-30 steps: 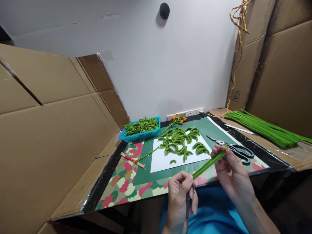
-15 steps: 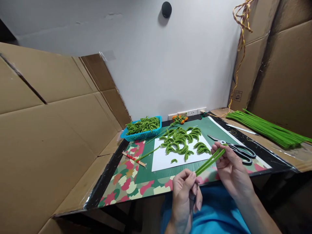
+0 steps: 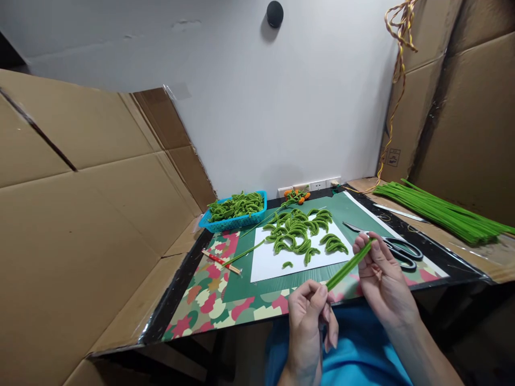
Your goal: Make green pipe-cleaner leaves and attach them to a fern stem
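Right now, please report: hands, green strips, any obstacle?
Left hand and right hand: each pinching one end. Green strips: held between them. Scissors: behind right hand, blocking nothing.

wall (image 3: pixel 322 96): soft light, dimmer upper left
black disc (image 3: pixel 275 14): shadow underneath, light from above
left hand (image 3: pixel 308 319), right hand (image 3: pixel 382 279): fairly crisp
black table edge (image 3: pixel 157 313): glare, dark beneath
cardboard (image 3: pixel 60 225): wide-angle stretch

Two hands (image 3: pixel 309 316), one pair of scissors (image 3: pixel 418 255), one blue basket (image 3: pixel 237 222), one white sheet (image 3: pixel 264 268) and one bundle of green stems (image 3: pixel 438 215) were in view. Curled green pieces (image 3: pixel 301 247) on the sheet numbered more than twenty; the strips (image 3: pixel 348 267) between the hands overlapped too closely to count.
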A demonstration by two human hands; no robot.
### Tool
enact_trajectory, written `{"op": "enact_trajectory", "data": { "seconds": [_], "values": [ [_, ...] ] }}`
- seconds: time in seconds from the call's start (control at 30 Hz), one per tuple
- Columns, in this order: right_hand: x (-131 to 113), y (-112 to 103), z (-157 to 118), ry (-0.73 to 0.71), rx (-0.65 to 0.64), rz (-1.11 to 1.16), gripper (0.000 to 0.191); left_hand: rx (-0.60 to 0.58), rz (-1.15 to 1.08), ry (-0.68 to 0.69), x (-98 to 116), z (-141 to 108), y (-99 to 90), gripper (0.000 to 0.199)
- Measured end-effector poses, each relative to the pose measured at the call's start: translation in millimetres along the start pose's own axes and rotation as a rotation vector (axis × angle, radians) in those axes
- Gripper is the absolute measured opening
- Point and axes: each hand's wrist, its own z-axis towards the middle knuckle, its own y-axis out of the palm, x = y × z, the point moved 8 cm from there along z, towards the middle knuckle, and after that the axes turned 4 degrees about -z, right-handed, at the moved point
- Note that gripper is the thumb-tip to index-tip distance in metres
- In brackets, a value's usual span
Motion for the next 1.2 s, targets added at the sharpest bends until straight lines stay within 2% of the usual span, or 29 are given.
{"op": "enact_trajectory", "data": {
  "seconds": [0.33, 0.53, 0.63, 0.77, 0.9, 0.97, 1.03, 1.1, 1.2],
  "values": [
    [-1.5, 1.4, -2.9, 0.021, 0.047, 0.010, 0.040, 0.054, -0.005, -0.008, 2.2, -2.6, -1.3, 0.051],
    [-8.7, 12.0, -7.6, -0.018, -0.033, -0.051, 0.044, 0.044, -0.004, -0.028, 6.0, -2.2, -4.8, 0.049],
    [-13.8, 14.1, -7.3, -0.069, -0.069, -0.080, 0.035, 0.028, 0.049, -0.028, 10.1, -1.1, -6.5, 0.051],
    [-21.5, 16.1, -7.7, -0.153, -0.104, -0.161, 0.035, 0.025, 0.134, 0.018, 18.1, -0.9, -6.3, 0.047],
    [-39.4, 18.9, -11.5, -0.344, -0.142, -0.311, 0.027, 0.046, 0.233, 0.088, 28.3, 1.7, -8.1, 0.046],
    [-48.8, 23.4, -13.6, -0.434, -0.200, -0.460, 0.020, 0.084, 0.285, 0.135, 36.3, 4.2, -12.7, 0.046],
    [-51.2, 31.5, -14.6, -0.447, -0.319, -0.628, 0.015, 0.146, 0.346, 0.207, 48.0, 5.8, -19.1, 0.046],
    [-46.2, 40.7, -17.2, -0.393, -0.477, -0.765, 0.012, 0.197, 0.412, 0.285, 60.9, 5.8, -22.9, 0.044],
    [-27.3, 50.5, -27.8, -0.216, -0.688, -0.900, 0.014, 0.220, 0.475, 0.352, 74.3, 3.8, -21.2, 0.042]
  ]
}}
